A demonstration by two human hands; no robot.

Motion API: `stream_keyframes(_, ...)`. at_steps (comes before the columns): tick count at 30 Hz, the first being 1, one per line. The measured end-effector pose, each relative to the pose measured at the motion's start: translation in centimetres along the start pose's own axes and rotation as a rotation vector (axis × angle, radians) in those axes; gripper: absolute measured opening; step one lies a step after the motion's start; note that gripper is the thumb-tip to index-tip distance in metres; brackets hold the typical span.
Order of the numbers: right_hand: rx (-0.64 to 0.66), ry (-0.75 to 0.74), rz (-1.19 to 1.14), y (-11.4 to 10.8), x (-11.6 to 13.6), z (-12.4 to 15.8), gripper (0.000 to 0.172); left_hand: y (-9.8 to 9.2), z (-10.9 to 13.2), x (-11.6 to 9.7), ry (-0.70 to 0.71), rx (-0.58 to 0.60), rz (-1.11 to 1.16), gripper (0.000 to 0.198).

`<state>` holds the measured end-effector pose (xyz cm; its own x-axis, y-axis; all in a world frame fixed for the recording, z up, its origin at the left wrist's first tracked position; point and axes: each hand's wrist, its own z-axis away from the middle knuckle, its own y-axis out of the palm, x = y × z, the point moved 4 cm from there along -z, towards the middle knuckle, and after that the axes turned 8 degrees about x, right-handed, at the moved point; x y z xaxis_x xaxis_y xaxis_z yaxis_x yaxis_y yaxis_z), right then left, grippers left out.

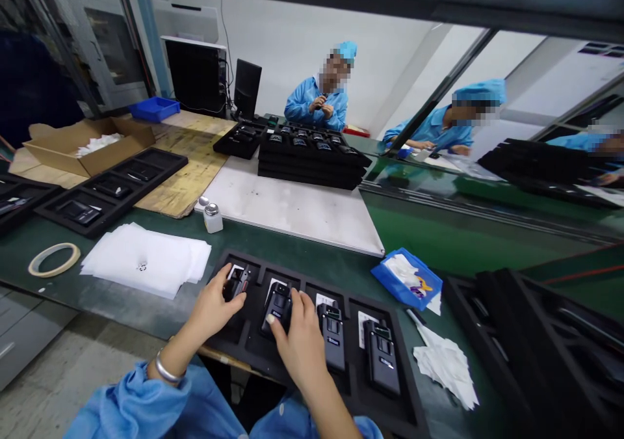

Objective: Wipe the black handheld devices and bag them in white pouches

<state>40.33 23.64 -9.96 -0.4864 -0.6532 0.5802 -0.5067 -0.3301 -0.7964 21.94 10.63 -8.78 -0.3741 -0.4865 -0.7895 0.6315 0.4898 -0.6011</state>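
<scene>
A black foam tray (414, 397) lies at the near table edge with several slots holding dark handheld radios. My left hand (214, 305) is closed around a small black device (237, 283) at the tray's leftmost slot. My right hand (295, 338) grips the second radio (277, 304) in the slot beside it, fingers wrapped over its body. Two more radios (333, 335) (383, 358) lie flat in the slots to the right. A silver bracelet (164, 369) sits on my left wrist.
A stack of white sheets (146, 260), a tape roll (53, 259) and a small dispenser bottle (213, 218) lie left. A blue wipe packet (407, 279) and crumpled tissues (446, 364) lie right. Stacked black trays (312, 156) stand behind. Co-workers in blue sit beyond.
</scene>
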Motion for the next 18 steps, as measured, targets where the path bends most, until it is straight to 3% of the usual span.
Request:
stream_keyframes(3, 0.002, 0.001, 0.005, 2.3, 1.1, -0.8, 0.077, -0.4, 0.0, 1.3, -0.022, 0.036, 0.495, 0.08)
stream_keyframes(6, 0.061, 0.01, 0.046, 2.7, 1.1, -0.4, 0.087, -0.2, 0.1, 1.8, -0.073, 0.078, 0.737, 0.086)
stream_keyframes(11, 0.133, 0.0, -0.056, 1.6, -0.2, 2.5, 0.09, 0.0, 0.2, 2.2, -0.094, 0.118, 0.778, 0.087)
stream_keyframes(18, -0.011, 0.11, -0.474, 0.0, -4.1, 5.7, 0.055, -0.3, 0.1, 1.9, -0.064, 0.178, 0.654, 0.081)
